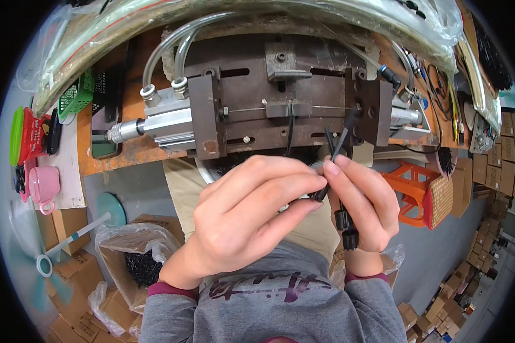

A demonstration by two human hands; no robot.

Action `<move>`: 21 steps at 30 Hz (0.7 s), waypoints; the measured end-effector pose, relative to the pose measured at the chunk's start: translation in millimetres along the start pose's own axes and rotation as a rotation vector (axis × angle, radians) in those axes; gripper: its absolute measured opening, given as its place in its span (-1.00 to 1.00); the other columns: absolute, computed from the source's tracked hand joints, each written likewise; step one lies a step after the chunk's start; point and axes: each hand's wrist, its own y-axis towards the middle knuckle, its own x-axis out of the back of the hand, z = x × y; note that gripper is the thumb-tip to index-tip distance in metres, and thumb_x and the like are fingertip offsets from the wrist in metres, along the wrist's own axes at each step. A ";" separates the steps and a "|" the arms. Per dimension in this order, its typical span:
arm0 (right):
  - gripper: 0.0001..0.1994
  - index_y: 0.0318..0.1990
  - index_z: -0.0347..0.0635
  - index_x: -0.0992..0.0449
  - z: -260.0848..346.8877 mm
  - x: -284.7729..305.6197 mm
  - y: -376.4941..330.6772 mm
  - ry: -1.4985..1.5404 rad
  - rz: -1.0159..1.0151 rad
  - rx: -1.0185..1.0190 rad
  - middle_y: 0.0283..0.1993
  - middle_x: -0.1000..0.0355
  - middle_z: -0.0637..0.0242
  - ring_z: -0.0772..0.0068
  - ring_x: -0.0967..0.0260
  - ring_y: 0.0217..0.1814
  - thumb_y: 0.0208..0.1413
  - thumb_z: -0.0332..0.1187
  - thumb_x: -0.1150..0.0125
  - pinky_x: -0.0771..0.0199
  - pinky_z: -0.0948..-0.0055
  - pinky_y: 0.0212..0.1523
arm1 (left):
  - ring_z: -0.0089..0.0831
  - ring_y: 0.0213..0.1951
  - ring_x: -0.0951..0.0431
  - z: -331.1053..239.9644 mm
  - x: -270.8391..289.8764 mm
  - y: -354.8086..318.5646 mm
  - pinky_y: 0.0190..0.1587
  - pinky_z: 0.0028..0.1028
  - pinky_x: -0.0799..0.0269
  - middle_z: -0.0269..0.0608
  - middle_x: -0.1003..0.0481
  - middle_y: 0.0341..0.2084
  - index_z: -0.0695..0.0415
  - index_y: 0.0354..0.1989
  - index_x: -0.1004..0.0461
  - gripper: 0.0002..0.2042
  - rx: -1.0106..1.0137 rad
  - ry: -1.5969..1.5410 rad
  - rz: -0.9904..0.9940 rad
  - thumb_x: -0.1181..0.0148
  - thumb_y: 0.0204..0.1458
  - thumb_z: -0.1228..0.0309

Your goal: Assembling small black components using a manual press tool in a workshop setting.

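Observation:
My left hand [249, 208] is closed, its fingertips pinching a small black plastic piece [321, 193] in front of my body. Close beside it, my right hand [369, 200] grips slim black rods [341, 142] that point up and away from me. Ribbed black end caps [349, 239] hang below its fingers. The fingertips of both hands nearly meet, and the fingers partly hide the pieces. Just beyond stands a brown metal fixture [246, 54]. Another thin black rod [291, 134] sits at the fixture's small centre block [277, 109].
Silver air cylinders [169, 123] with clear hoses [183, 54] flank the fixture on the wooden bench [137, 157]. An orange stool [412, 191] stands at right. At lower left are a lined box of black parts [143, 268] and a teal fan [44, 266]. A pink cup [43, 186] is at far left.

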 end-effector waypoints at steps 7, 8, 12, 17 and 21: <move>-0.68 -0.15 -0.35 -0.63 -8.0 -2.7 -2.5 0.073 -0.062 -0.156 -0.07 -0.54 0.04 0.28 -0.57 -0.18 -0.16 -0.57 -0.28 -0.59 0.48 -0.26 | -0.31 -0.23 -0.58 -2.0 6.9 -3.6 -0.25 -0.43 -0.55 -0.12 -0.53 -0.28 0.25 -0.19 -0.59 -0.60 0.062 0.200 0.033 -0.46 -0.33 0.65; -0.69 -0.14 -0.34 -0.62 -7.0 -1.3 -4.2 0.086 -0.089 -0.225 -0.06 -0.55 0.04 0.30 -0.57 -0.17 -0.14 -0.60 -0.29 -0.59 0.48 -0.24 | -0.31 -0.22 -0.58 2.7 3.2 -5.4 -0.25 -0.42 -0.55 -0.11 -0.54 -0.26 0.25 -0.20 -0.59 -0.61 0.063 0.211 0.025 -0.45 -0.32 0.66; -0.73 -0.05 -0.38 -0.49 -6.0 -4.7 -10.6 0.176 -0.183 -0.322 -0.03 -0.52 -0.05 0.21 -0.58 -0.13 0.07 -0.71 -0.19 -0.61 0.39 -0.10 | -0.31 -0.25 -0.60 14.7 -8.2 -8.6 -0.31 -0.41 -0.52 -0.07 -0.56 -0.09 0.26 -0.26 -0.59 -0.67 0.006 0.403 0.056 -0.40 -0.31 0.63; -0.73 0.01 -0.30 -0.32 -9.0 -11.2 -12.8 0.548 -0.332 -0.293 -0.01 -0.47 -0.21 0.02 -0.59 -0.15 0.17 -0.71 -0.06 -0.62 0.25 -0.09 | -0.35 -0.39 -0.60 15.9 -16.6 -3.0 -0.34 -0.47 -0.49 -0.10 -0.55 -0.02 0.24 -0.29 -0.58 -0.73 -0.017 0.571 0.109 -0.39 -0.26 0.54; -0.75 -0.11 -0.28 -0.37 -5.1 -3.1 -14.8 0.433 -0.246 -0.319 -0.12 -0.53 -0.16 0.07 -0.60 -0.14 0.08 -0.63 -0.25 -0.63 0.32 -0.20 | -0.38 -0.43 -0.59 16.2 -15.4 0.8 -0.38 -0.48 -0.47 -0.11 -0.55 -0.02 0.22 -0.29 -0.58 -0.74 -0.006 0.600 0.122 -0.39 -0.24 0.52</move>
